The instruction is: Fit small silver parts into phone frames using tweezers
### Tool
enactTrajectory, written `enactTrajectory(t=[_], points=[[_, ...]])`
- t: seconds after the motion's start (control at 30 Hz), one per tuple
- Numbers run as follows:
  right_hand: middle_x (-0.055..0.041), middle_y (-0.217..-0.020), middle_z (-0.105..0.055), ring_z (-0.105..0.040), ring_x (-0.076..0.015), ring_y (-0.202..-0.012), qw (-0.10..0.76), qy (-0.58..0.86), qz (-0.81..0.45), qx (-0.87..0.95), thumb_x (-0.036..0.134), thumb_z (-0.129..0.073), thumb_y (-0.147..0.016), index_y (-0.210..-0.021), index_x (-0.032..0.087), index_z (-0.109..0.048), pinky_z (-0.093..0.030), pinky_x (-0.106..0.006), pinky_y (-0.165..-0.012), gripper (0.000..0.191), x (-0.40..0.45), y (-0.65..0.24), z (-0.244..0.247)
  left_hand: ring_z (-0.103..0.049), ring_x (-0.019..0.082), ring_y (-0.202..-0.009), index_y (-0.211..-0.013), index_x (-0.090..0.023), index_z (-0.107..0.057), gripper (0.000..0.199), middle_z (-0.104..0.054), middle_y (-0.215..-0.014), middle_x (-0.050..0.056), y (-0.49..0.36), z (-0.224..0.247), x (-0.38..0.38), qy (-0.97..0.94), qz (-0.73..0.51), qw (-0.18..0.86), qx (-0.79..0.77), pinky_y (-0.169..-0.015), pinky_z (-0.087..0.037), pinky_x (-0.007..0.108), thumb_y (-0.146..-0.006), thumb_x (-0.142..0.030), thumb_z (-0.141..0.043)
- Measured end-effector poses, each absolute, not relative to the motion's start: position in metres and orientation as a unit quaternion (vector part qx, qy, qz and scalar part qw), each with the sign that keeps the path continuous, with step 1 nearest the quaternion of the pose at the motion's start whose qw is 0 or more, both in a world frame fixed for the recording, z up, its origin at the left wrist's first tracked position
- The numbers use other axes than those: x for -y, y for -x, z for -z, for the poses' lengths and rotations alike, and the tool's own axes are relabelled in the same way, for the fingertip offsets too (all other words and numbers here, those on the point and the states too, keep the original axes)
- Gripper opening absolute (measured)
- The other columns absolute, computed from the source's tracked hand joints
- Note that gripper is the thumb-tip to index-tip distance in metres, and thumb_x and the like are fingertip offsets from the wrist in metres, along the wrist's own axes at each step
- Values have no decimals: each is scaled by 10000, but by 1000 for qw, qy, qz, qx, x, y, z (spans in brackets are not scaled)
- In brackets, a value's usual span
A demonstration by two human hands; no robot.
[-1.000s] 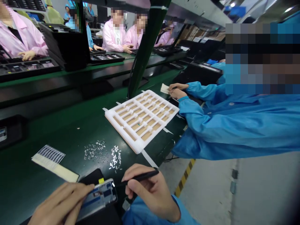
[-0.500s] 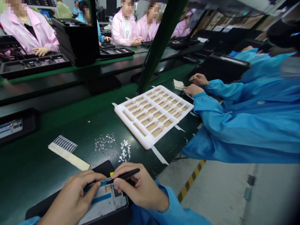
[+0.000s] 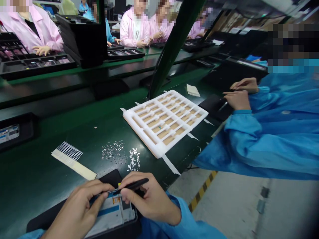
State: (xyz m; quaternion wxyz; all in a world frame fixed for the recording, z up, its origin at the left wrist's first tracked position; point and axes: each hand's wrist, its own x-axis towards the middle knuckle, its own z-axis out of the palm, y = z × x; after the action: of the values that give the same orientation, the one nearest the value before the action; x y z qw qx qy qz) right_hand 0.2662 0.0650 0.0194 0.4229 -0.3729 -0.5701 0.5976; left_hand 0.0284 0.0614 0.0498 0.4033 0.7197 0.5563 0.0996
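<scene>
Now the left hand (image 3: 77, 205) bends over the near side of an open phone housing (image 3: 109, 222), thumb and fingertips gathered at its far long edge; whether they pinch it or merely press, I cannot tell. Opposite, the right hand (image 3: 149, 199) grips a black pen-like tool (image 3: 139, 183), whose tip has shifted from the housing's end to that same edge, just beside the left fingertips. The housing, tilted a second ago, lies flatter under both hands in a black tray (image 3: 45, 215), so the work appears to have passed from the end to the long side, with the two hands meeting at one spot. A yellow tab (image 3: 119, 184) shows by the right fingertips. Just beyond the left hand lies a cream card with thin strips (image 3: 74, 166), and beyond the right hand, loose silvery pieces (image 3: 134, 157), neither visibly altered. Farther out sits a white slotted frame (image 3: 160, 151). Past it, a co-worker's hands (image 3: 239, 99) have left a cream pad (image 3: 193, 90) and drawn rightward; this seems not to touch the work at the housing.
</scene>
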Motion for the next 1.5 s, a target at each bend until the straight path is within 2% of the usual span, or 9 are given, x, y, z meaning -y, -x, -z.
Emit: enactTrajectory(t=[0.3, 0.5, 0.7, 0.83, 0.97, 1.03, 1.2, 1.33, 1.5], points=[[-77, -867, -757, -736, -168, -625, 434, 376, -581, 577, 224, -720, -977, -978, 164, -840, -629, -269, -587, 134, -66, -266, -22, -785, 185, -991, -1176, -359, -821, 378, -815, -1114, 13, -28, -44, -59, -705, -102, 406, -572, -923, -620, 258, -1023, -513, -512], [-136, -1006, -832, -810, -253, -915, 438, 340, -489, 674, 150, -756, -967, -1116, 175, -847, -672, -353, -830, 176, -56, -272, -27, -774, 184, -1022, -1186, -350, -813, 416, -804, -1140, 18, -27, -44, -58, -703, -85, 412, -573, -850, -619, 242, -1031, -545, -480], [-127, -1037, -839, -808, -247, -943, 446, 330, -473, 684, 156, -750, -996, -1164, 206, -829, -682, -358, -862, 192, -52, -274, -22, -788, 179, -989, -1188, -353, -819, 391, -812, -1112, 21, -29, -45, -59, -713, -101, 396, -569, -912, -627, 254, -1029, -517, -502], [-128, -1041, -841, -810, -246, -942, 442, 324, -473, 690, 152, -749, -1001, -1180, 204, -831, -681, -354, -854, 203, -54, -272, -22, -801, 179, -956, -1131, -349, -842, 363, -828, -1061, 22, -30, -48, -61, -718, -118, 392, -562, -853, -636, 224, -1011, -497, -532], [-114, -1049, -845, -821, -240, -941, 473, 316, -462, 680, 128, -756, -1001, -1188, 220, -833, -688, -339, -868, 222, -52, -275, -22, -803, 180, -926, -1152, -343, -842, 396, -830, -1062, 34, -30, -49, -62, -723, -116, 394, -556, -650, -601, 173, -1018, -508, -508], [-106, -1103, -839, -820, -234, -980, 491, 322, -421, 691, 114, -736, -1015, -1245, 241, -811, -685, -331, -898, 273, -52, -282, -21, -798, 177, -920, -1176, -345, -835, 407, -828, -1076, 33, -29, -49, -62, -725, -110, 396, -553, -648, -596, 177, -1028, -504, -491], [-189, -1280, -785, -782, -275, -1097, 394, 264, -225, 851, 139, -498, -1131, -1492, 170, -631, -678, -406, -919, 386, -68, -297, -14, -782, 176, -959, -1210, -355, -820, 420, -810, -1113, 29, -26, -46, -61, -712, -91, 427, -550, -886, -626, 240, -1043, -513, -468], [-194, -1222, -801, -782, -269, -1029, 328, 212, -171, 905, 163, -407, -1171, -1447, 110, -622, -682, -396, -898, 354, -84, -299, -19, -776, 177, -969, -1200, -362, -823, 415, -805, -1113, 28, -26, -44, -61, -704, -95, 433, -555, -900, -617, 243, -1040, -515, -472], [-198, -1184, -804, -781, -262, -998, 301, 193, -172, 918, 152, -405, -1170, -1392, 76, -638, -683, -386, -888, 331, -87, -298, -25, -770, 188, -973, -1209, -358, -823, 405, -808, -1117, 29, -28, -47, -63, -695, -77, 456, -550, -914, -615, 257, -1029, -514, -495]])
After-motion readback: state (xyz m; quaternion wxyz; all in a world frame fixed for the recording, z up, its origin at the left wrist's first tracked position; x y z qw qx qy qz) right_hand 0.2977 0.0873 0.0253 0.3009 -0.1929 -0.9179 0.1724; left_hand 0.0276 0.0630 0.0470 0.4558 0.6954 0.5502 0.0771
